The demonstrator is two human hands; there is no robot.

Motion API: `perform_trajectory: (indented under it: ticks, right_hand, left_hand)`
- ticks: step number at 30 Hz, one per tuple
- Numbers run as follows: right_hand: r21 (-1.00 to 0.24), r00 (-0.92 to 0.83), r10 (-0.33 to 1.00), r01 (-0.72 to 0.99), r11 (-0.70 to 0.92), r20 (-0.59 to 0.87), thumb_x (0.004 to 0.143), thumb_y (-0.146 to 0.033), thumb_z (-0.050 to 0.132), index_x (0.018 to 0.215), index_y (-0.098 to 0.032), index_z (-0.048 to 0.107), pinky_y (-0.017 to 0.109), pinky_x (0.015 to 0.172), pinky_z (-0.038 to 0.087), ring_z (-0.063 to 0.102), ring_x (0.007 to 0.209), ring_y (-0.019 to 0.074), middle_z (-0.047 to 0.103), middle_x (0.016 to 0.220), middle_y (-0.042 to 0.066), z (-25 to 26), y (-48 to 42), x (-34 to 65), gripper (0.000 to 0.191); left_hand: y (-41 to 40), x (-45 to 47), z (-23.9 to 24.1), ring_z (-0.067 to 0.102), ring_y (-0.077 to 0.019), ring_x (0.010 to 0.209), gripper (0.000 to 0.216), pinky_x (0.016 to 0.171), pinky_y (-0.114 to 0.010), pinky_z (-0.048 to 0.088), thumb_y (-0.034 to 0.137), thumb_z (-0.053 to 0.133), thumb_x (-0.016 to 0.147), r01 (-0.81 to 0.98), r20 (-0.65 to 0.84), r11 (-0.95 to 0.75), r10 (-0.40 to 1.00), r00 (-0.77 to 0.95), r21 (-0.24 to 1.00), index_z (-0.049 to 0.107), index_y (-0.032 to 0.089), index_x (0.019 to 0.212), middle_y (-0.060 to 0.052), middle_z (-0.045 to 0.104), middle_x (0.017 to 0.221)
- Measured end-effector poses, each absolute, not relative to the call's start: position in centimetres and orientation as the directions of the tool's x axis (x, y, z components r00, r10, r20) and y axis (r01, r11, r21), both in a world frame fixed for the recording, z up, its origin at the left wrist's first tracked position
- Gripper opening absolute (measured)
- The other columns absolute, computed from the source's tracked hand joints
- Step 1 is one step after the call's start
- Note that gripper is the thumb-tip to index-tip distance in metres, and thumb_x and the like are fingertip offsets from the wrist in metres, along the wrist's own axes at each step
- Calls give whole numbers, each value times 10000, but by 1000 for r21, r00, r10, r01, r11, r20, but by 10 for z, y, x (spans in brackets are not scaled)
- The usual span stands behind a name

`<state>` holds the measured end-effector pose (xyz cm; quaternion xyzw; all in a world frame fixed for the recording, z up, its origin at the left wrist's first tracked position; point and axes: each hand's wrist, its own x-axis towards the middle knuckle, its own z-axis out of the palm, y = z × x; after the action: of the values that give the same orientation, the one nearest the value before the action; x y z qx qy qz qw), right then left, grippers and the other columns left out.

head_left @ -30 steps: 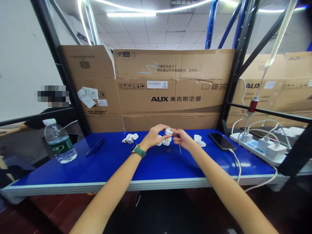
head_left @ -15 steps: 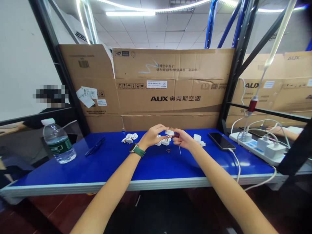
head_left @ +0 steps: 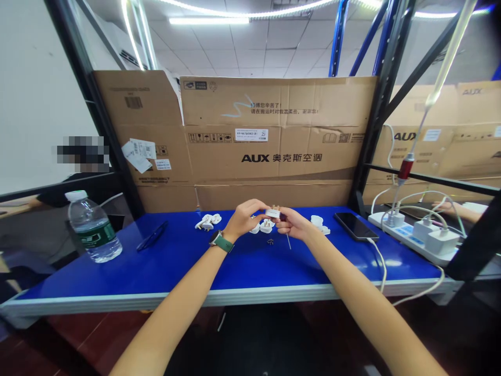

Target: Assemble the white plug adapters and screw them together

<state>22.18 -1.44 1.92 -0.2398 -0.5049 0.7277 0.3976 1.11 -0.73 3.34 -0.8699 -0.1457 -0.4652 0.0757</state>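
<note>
Got a white plug (head_left: pixel 273 213) held up over the middle of the desk (head_left: pixel 250 271), metal pins pointing up. Clamped on one side between the thumb and fingers of the left hand (head_left: pixel 245 218), pinched at the other end by the fingers of the right hand (head_left: pixel 294 223). Also got a thin metal rod (head_left: pixel 288 241) poking down below the right hand, can't tell how tightly gripped.

Pretty crowded round there, tbh. Right underneath, more white plugs (head_left: pixel 267 226), partly hidden by the left hand. Just nearer, a little clump of dark bits (head_left: pixel 270 242), too small to make out. Left of the hands, a heap of white plug pieces (head_left: pixel 209 222) near the green-strapped watch (head_left: pixel 223 242). Further left, a dark slim thing (head_left: pixel 152 236), then a water bottle (head_left: pixel 95 232).

To the right, some white parts (head_left: pixel 320 225), then a phone (head_left: pixel 354 227) with a white cable (head_left: pixel 382 266) trailing over the front edge, then a power strip (head_left: pixel 407 230) loaded with white adapters (head_left: pixel 441 243). Boxed in at the back by tall cardboard (head_left: pixel 282 183). Beyond the frame, another person (head_left: pixel 82 159) at left and somebody's hand (head_left: pixel 450 210) at right.
</note>
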Motion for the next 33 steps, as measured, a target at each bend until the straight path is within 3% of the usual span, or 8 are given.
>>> perform_trajectory:
  ticks: [6, 10, 15, 24, 33]
  right_hand:
    - [-918, -490, 866, -381, -112, 97, 852, -435, 672, 853, -184, 552, 172, 362, 123, 120, 401, 17, 592, 665, -21, 26, -22, 222, 278]
    - [-938, -470, 872, -345, -35, 140, 807, -374, 701, 935, -190, 603, 194, 379, 116, 121, 410, 20, 696, 795, 19, 28, -26, 222, 244]
    - [-932, -468, 863, -362, 9, 190, 795, -360, 697, 898, -194, 602, 196, 398, 105, 123, 411, 21, 660, 730, -14, 25, -23, 222, 217]
    - [-900, -482, 871, -416, -130, 97, 764, -260, 663, 881, -193, 556, 188, 387, 114, 113, 405, 23, 595, 663, -32, 26, -20, 224, 172]
    - [-877, -510, 857, -441, -188, 72, 771, -231, 680, 827, -197, 506, 179, 391, 134, 107, 416, 24, 502, 622, -63, 23, -20, 222, 186]
  left_hand:
    - [-5, 8, 34, 645, -204, 962, 130, 888, -357, 512, 266, 584, 960, 428, 822, -900, 183, 539, -80, 672, 209, 1037, -75, 713, 997]
    - [-4, 4, 34, 640, -207, 928, 143, 860, -358, 503, 304, 574, 969, 473, 809, -872, 183, 559, -129, 671, 206, 1005, -76, 704, 957]
    - [-3, 4, 34, 627, -206, 935, 184, 860, -349, 498, 354, 619, 946, 441, 800, -891, 184, 570, -109, 677, 200, 1028, -75, 684, 959]
    - [-3, 13, 35, 636, -183, 953, 185, 871, -335, 524, 347, 675, 910, 313, 855, -942, 262, 448, 125, 718, 219, 1036, -61, 663, 1000]
    - [-2, 18, 30, 627, -192, 966, 157, 878, -360, 534, 269, 622, 942, 295, 847, -951, 233, 478, 96, 728, 232, 1052, -70, 660, 1000]
